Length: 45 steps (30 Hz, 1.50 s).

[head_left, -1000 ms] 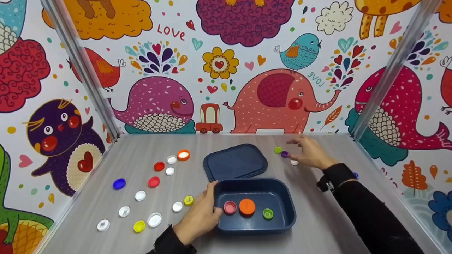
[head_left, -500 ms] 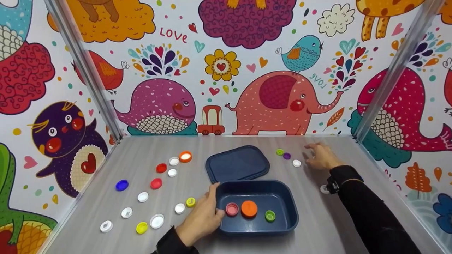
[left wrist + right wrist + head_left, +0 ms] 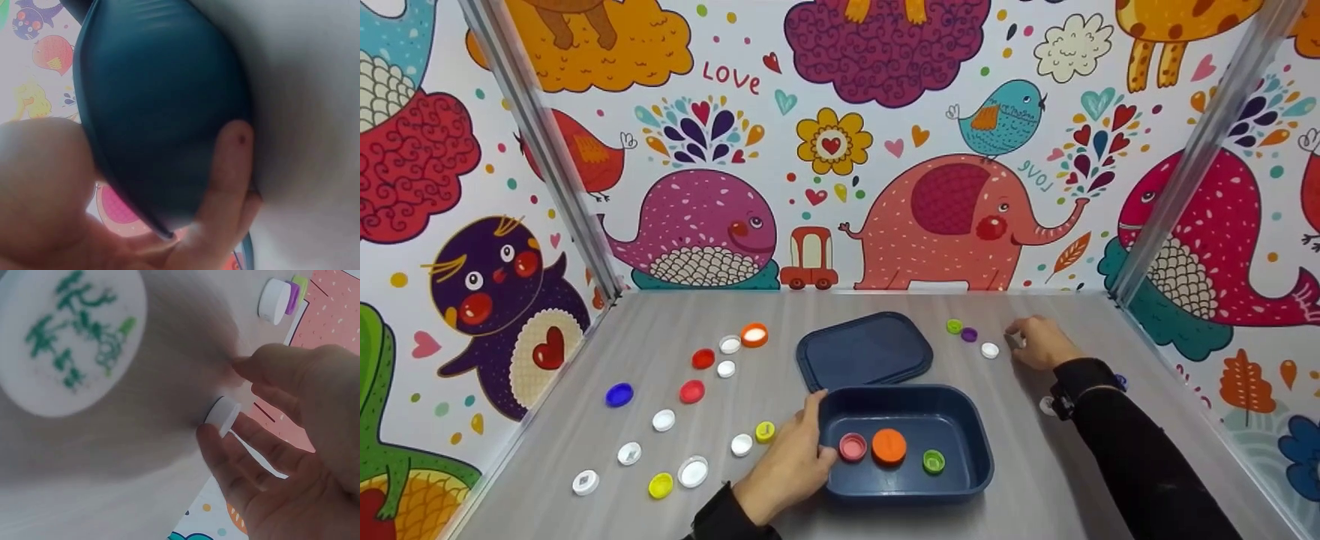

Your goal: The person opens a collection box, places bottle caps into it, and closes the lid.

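At the left end of a dark blue plastic box (image 3: 911,495), my left hand (image 3: 784,465) grips the wall, a finger pressed against its outer side in the left wrist view. Inside the box lie a pink bottle cap (image 3: 853,447), an orange cap (image 3: 889,447) and a green cap (image 3: 934,461). On the table at the back right, my right hand (image 3: 1041,343) reaches down to a white cap (image 3: 223,413). Its fingertips touch that cap in the right wrist view, while the thumb stands apart from it. The head view hides this cap behind the hand.
The box's dark blue lid (image 3: 864,351) lies behind it. Left of my right hand are a white cap (image 3: 990,350), a purple cap (image 3: 969,334) and a lime cap (image 3: 954,326). Near my right wrist lies a printed cap (image 3: 73,343). Several caps, including a blue one (image 3: 619,394), lie left.
My right hand has moved right, away from the purple and white caps, then lowered with its fingers drawing nearer together. The left hand keeps its grip on the box.
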{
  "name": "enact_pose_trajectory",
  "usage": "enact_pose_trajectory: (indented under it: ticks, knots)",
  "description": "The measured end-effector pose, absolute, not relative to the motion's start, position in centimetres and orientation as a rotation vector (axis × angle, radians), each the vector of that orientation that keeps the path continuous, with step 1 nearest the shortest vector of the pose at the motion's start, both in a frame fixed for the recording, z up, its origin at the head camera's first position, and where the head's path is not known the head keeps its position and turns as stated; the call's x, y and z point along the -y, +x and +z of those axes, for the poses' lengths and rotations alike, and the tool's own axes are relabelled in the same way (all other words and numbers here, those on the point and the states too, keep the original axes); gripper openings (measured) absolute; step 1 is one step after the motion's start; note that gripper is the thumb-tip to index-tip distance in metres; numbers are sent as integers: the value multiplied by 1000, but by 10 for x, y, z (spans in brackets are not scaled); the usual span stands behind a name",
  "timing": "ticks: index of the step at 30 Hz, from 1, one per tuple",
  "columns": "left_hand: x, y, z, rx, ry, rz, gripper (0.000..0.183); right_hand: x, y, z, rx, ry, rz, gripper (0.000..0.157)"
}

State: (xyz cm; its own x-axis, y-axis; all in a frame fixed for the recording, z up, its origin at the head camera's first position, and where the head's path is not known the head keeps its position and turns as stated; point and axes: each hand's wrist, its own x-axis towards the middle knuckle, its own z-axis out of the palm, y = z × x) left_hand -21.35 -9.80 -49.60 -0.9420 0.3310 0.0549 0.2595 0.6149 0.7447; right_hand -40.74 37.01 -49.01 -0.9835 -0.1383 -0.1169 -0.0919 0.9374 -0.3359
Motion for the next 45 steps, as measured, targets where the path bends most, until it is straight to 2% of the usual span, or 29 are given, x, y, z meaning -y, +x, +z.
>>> enact_pose_trajectory:
  ticks: [5,11,22,32,45]
  knots:
    - [98,-214,-497,-2742,492,1238,84,-369,-404,-495,-3030,-295,-514,31]
    - [98,-213,-498,-2756,491,1226,85,-367,-400,-495,-3033,-310,-542,24]
    - [98,-212,-498,-2761,489,1227,85,-362,-394,-488,-2975,-281,-593,28]
    - [97,-210,-497,-2809,531,1216,84,-355,-387,-474,-3040,-372,-618,28]
    - [96,-212,-497,-2775,491,1229,85,-314,-365,-455,-3100,-576,-680,25]
